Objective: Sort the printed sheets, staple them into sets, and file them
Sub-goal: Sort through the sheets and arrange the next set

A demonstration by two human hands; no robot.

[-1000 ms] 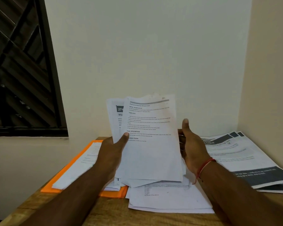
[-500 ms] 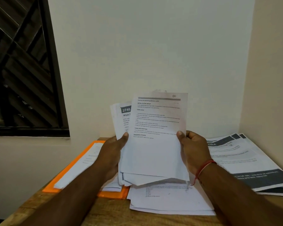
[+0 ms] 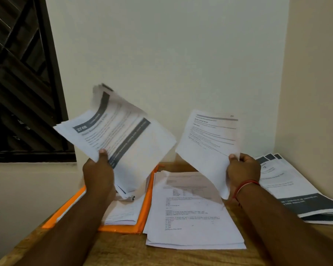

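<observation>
- A sheaf [image 3: 121, 135] of printed sheets is up in the air at left, above an orange folder [image 3: 146, 206]. It is tilted to the left and blurred. The front page carries a dark header reading "2748" and a dark band lower down.
- The left hand [image 3: 99, 174] grips the sheaf at its lower edge. The thumb presses on the front page, and the fingers are closed round behind it, out of sight.
- A single sheet [image 3: 208, 143] of fine print is held aloft at right, well apart from the sheaf. Its lower corner curls down over the middle pile [image 3: 192, 221].
- The right hand [image 3: 243, 169] pinches that sheet at its lower right edge, thumb in front and fingers curled behind. A red thread [image 3: 246, 184] circles the wrist.
- The folder lies open on the bench [image 3: 113, 250] below the left hand, with more sheets inside. A small dark object rests on them, too blurred to identify.
- The middle pile lies flat, print up, hard against the folder's right edge.
- A fanned pile [image 3: 290, 191] with dark bands lies at far right, near the side wall.
- The wooden bench runs into a corner of pale walls [image 3: 171, 54]. A dark window [image 3: 17, 83] with slanted bars stands at left.
</observation>
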